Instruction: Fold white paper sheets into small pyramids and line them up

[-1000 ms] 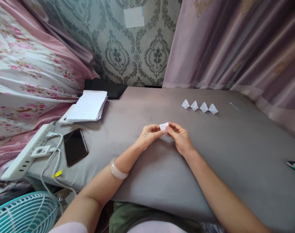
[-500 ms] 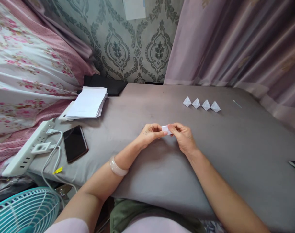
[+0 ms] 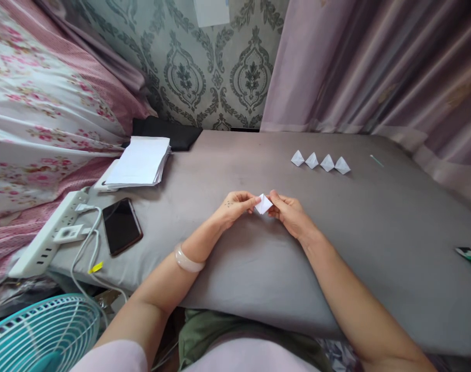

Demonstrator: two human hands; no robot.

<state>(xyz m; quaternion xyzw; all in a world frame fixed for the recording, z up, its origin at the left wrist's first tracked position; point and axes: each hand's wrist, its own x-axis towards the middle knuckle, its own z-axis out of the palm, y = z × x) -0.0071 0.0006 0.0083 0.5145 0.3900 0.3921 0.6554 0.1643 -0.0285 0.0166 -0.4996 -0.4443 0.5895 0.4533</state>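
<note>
A small folded white paper [image 3: 263, 204], diamond-shaped from here, is held between my two hands above the grey cloth. My left hand [image 3: 235, 207] pinches its left corner, the thumb lying on top. At the right corner, the fingers of my right hand [image 3: 291, 213] grip the paper, with the thumb raised at its edge. Farther back on the right stands a row of several folded white paper pieces [image 3: 319, 162] with pointed tops.
A stack of white paper [image 3: 138, 161] lies at the back left beside a black folder [image 3: 169, 133]. Nearer are a phone [image 3: 122, 226], a power strip [image 3: 49, 235] with white cables, and a fan [image 3: 45, 333]. A thin white stick [image 3: 377, 160] lies far right.
The paper was a small flat strip mostly covered by my fingers; now it shows as a creased diamond. My right thumb has lifted off its face, and my hands are slightly farther apart.
</note>
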